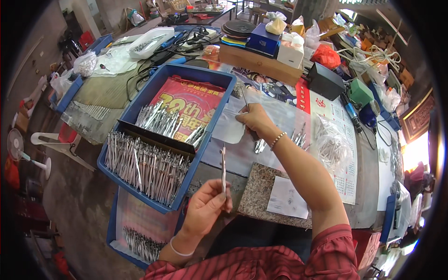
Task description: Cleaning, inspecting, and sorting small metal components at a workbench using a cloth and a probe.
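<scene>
My left hand (209,205), near the front of the table, pinches a slim whitish-silver rod (223,170) and keeps it upright. The rod's exact kind is too small to tell. Further off, my right hand (257,121) is closed round a thin dark pointed tool (244,95) that sticks up past the fingers. Beneath that hand lies a clear plastic sheet (228,128) on the table. Several small metal pieces (260,146) rest beside my right wrist. To the left stands a blue tray (232,86) packed with many similar slim silver pieces (147,168), split by a dark divider (156,136).
A second blue tray (111,233) sits lower, with more pieces. A speckled stone slab (254,186) bears a white paper (288,197). On the right lies a plastic bag of white strips (332,144). A long cardboard box (259,63) and a black box (325,80) stand behind.
</scene>
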